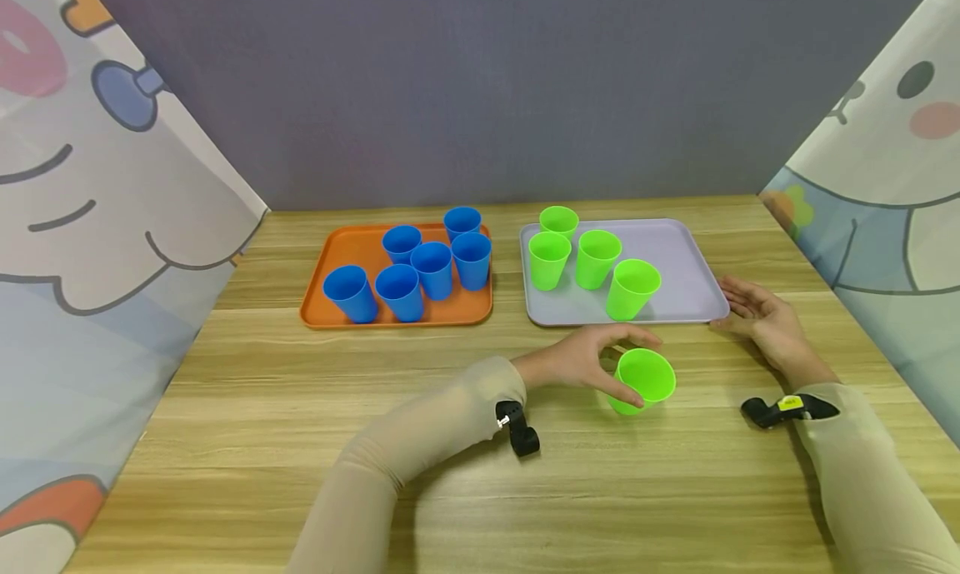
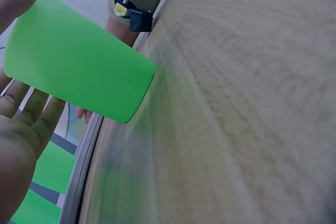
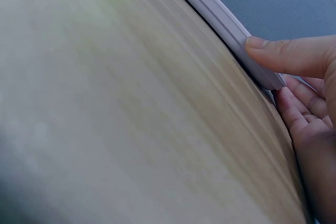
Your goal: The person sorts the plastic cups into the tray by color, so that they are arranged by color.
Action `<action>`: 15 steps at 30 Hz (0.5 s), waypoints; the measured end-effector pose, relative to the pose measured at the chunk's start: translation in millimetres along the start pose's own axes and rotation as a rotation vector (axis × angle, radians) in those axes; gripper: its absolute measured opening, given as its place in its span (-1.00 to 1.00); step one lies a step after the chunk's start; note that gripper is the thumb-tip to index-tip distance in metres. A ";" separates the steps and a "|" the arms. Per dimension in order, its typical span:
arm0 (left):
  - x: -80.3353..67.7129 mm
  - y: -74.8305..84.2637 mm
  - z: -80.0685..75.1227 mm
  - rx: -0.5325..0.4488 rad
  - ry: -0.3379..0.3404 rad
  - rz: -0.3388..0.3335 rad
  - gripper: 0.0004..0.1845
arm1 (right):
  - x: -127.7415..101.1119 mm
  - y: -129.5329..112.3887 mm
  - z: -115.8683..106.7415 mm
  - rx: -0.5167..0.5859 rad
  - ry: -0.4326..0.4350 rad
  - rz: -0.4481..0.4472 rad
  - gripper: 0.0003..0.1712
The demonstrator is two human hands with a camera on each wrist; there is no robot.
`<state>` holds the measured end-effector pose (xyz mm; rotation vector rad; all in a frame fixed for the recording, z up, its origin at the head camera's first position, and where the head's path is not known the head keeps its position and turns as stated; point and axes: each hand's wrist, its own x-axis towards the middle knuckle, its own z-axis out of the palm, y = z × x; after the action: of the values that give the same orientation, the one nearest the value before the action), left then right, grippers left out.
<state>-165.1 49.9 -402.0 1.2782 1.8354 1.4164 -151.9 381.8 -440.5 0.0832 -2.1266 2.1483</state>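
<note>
My left hand (image 1: pixel 576 359) holds a lime-green plastic cup (image 1: pixel 651 377) in front of the pale lilac tray (image 1: pixel 678 266), thumb on one side and fingers on the other. In the left wrist view, the cup (image 2: pixel 79 59) spans the gap between thumb and fingers, its base close to the wooden table. My right hand (image 1: pixel 772 324) grips the tray's front right corner; in the right wrist view its thumb (image 3: pixel 286 53) lies against the tray rim (image 3: pixel 231 30), with the fingers curled around the corner. Several upright green cups (image 1: pixel 597 259) stand on the tray's left and middle.
To the left of the lilac tray lies an orange tray (image 1: pixel 352 245) with several upright blue cups (image 1: pixel 431 270). A dark grey panel (image 1: pixel 480 91) rises behind the table (image 1: pixel 262 441), and cartoon-printed cloths (image 1: pixel 112 224) hang at both sides.
</note>
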 end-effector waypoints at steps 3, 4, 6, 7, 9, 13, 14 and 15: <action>0.4 -0.6 0.6 0.008 -0.003 0.002 -0.15 | -0.1 0.8 -0.4 0.009 -0.001 -0.006 -0.08; 0.5 -0.7 0.7 0.008 -0.004 0.002 -0.15 | 0.0 1.0 -0.6 0.007 -0.001 -0.006 -0.08; 0.4 -1.1 0.6 0.007 -0.007 -0.002 -0.14 | 0.0 1.3 -0.9 0.004 -0.001 -0.008 -0.08; 0.3 -1.4 0.6 0.004 -0.007 -0.005 -0.14 | -0.1 1.5 -1.1 0.005 -0.001 -0.010 -0.08; -0.2 -1.9 0.6 -0.002 -0.009 -0.015 -0.15 | 0.0 1.9 -1.1 0.006 -0.002 -0.014 -0.09; -1.6 -3.8 1.2 -0.025 -0.009 -0.033 -0.18 | -0.1 3.2 -1.0 0.024 -0.004 -0.024 -0.11; -1.8 -4.2 1.4 -0.026 -0.008 -0.036 -0.19 | -0.1 3.3 -0.9 0.026 -0.005 -0.025 -0.11; -1.9 -4.5 1.6 -0.028 -0.007 -0.036 -0.20 | -0.1 3.4 -0.8 0.028 -0.005 -0.025 -0.11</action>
<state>-164.6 48.9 -407.1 1.2288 1.8190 1.4111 -152.1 382.6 -444.0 0.1170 -2.0864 2.1669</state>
